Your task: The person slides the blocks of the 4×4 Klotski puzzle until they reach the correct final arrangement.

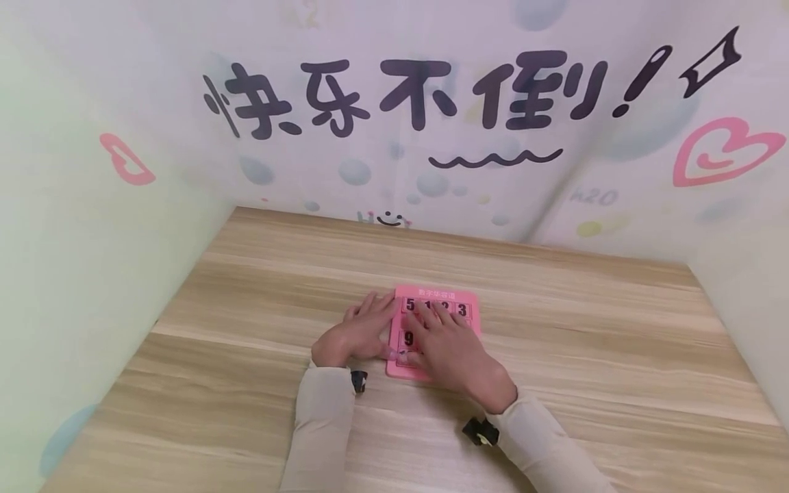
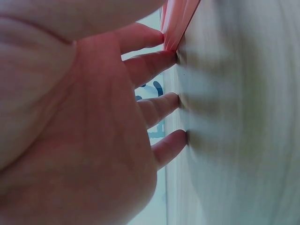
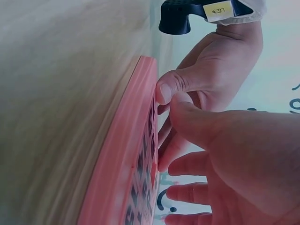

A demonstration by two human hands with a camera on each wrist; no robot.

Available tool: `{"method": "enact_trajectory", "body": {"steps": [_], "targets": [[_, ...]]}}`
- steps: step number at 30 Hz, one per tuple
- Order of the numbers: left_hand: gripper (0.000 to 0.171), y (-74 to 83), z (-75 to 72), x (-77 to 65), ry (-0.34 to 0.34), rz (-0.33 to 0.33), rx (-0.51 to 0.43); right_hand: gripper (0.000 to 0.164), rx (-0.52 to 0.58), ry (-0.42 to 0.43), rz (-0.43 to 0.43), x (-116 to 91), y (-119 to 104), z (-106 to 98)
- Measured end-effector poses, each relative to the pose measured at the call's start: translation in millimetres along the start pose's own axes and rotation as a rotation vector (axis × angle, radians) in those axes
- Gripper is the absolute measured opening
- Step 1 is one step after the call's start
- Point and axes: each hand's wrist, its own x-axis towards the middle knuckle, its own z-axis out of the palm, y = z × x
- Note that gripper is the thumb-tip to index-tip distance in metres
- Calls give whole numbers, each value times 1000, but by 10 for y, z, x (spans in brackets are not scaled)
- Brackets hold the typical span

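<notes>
A pink sliding number puzzle [image 1: 408, 339] with several black-numbered tiles lies flat on the wooden table. My left hand [image 1: 360, 335] is at its left edge, thumb on the lower left corner. In the left wrist view the straight fingers of this hand [image 2: 103, 126] have their tips down on the table, the upper ones against the pink puzzle side [image 2: 176, 28]. Over the puzzle's middle, my right hand [image 1: 453, 349] spreads its fingers and covers many tiles. The right wrist view shows both thumbs close together above the puzzle face; whether the right fingertips press tiles is unclear.
The wooden table [image 1: 246, 287] reaches back to a white printed backdrop [image 1: 382, 164] with dark lettering, and pale side walls [image 1: 92, 260] flank it. Each wrist carries a small black device [image 1: 481, 431], under light sleeves [image 1: 323, 424].
</notes>
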Motion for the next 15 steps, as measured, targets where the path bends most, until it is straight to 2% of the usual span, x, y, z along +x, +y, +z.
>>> {"method": "enact_trajectory", "body": {"steps": [15], "targets": [[93, 3, 2, -2, -5, -5, 3, 74, 2, -45, 38, 146, -20, 3]]}}
